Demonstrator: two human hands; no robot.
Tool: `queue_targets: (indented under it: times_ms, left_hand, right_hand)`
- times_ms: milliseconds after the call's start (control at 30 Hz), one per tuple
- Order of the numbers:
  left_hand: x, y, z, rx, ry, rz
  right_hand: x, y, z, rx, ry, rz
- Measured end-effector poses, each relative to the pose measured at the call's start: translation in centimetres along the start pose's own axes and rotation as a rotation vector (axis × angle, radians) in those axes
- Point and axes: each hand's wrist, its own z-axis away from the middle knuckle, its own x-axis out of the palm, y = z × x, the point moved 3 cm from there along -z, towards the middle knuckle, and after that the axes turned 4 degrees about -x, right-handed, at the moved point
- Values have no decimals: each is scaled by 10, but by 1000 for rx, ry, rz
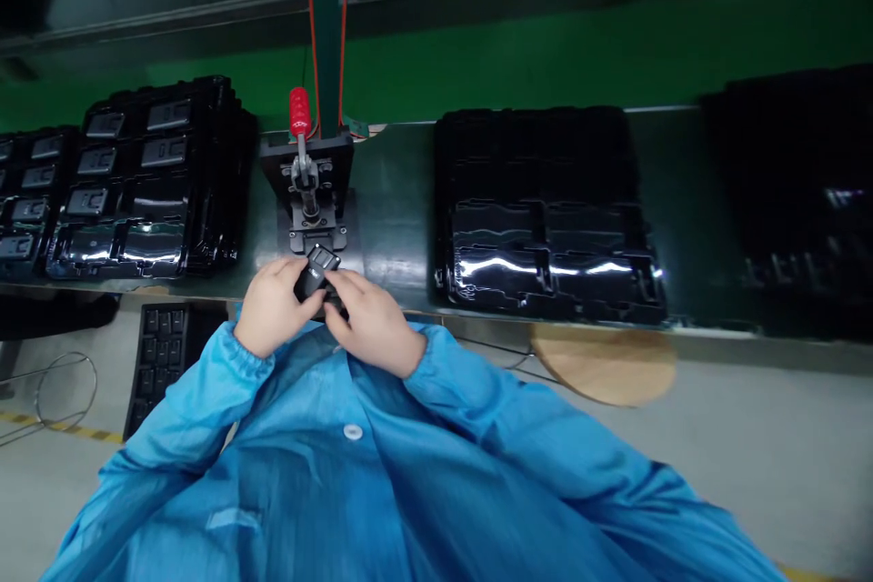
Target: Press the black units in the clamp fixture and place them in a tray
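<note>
Between my two hands, in front of my chest, is a small black plastic housing (319,267) with a rectangular recess near its top. My left hand (275,306) grips its left side, fingers curled behind it. My right hand (374,320) is closed on the right and lower side, with the thumb and fingertips pressed to it. My palms and the part's underside are hidden. Just beyond the hands stands a black toggle clamp fixture (310,191) with a red handle (300,112), which points up.
On the left of the dark green bench (396,200), stacked black trays (156,200) hold similar parts. A shiny black tray stack (546,209) stands right of the fixture, with more dark trays (805,200) farther right. Below the bench are a round wooden stool (607,364) and a black tray (158,355).
</note>
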Motion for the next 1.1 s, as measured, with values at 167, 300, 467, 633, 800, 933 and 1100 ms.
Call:
queue_targets:
  times_ms: [167, 300, 467, 633, 800, 933, 1100]
  left_hand:
    - [7, -7, -5, -13, -15, 94]
    - [13, -11, -5, -29, 9, 130]
    - [23, -16, -3, -45, 49, 151]
    - [29, -22, -4, -38, 54, 137]
    - [31, -28, -2, -9, 67, 134]
    - [32, -29, 1, 12, 67, 145]
    - [27, -31, 19, -13, 193, 200]
  right_hand:
    - [-11, 6, -21, 49, -99, 131]
    - [-16, 9, -35, 43, -158, 192]
    - [-17, 13, -42, 48, -187, 216]
    - [-13, 16, -40, 42, -186, 280]
    - [-9, 16, -35, 52, -192, 304]
    - [-35, 11, -34, -14, 1, 241]
    - [-110, -7, -69, -167, 552, 60]
